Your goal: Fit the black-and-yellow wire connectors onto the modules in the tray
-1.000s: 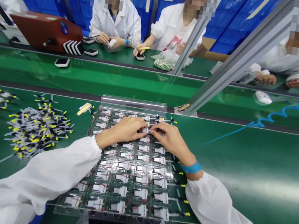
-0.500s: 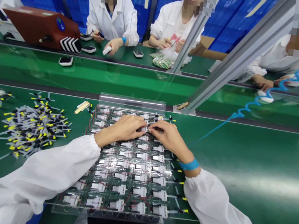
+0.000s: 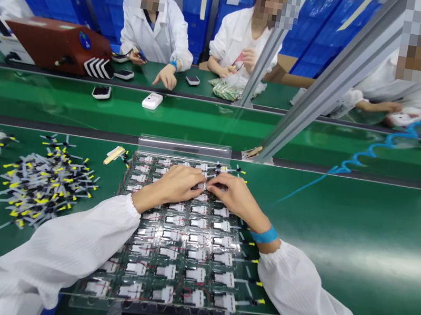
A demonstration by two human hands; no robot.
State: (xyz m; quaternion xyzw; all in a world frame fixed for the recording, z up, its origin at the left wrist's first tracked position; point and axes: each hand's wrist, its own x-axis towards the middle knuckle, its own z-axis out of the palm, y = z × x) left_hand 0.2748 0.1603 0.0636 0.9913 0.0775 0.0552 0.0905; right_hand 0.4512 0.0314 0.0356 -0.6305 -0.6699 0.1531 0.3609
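A clear plastic tray [image 3: 91,302] holds rows of small white parts [image 3: 195,274] with black ends and thin red and black wires. Over its far rows, my left hand [image 3: 181,184] is closed, thumb and fingers pinched at a small white part [image 3: 202,185]. My right hand [image 3: 232,192] meets it from the other side, its thumb and index finger pinching at the same part. Fingers hide most of that piece. Thin leads with yellow tips [image 3: 260,301] stick out past the tray's right edge. A blue band [image 3: 265,234] circles my right wrist.
Left of the tray lies a heap of black and grey leads with yellow tips [image 3: 49,182]. Beyond are a metal post [image 3: 327,75], a coiled blue cord [image 3: 371,151] and a green belt [image 3: 63,102] carrying white devices [image 3: 152,101]. Co-workers in white coats sit opposite.
My hands keep nearly the same pinch over the tray. Across the belt, a co-worker's hand has let go of a white device, which now lies on the belt. The view has tilted slightly.
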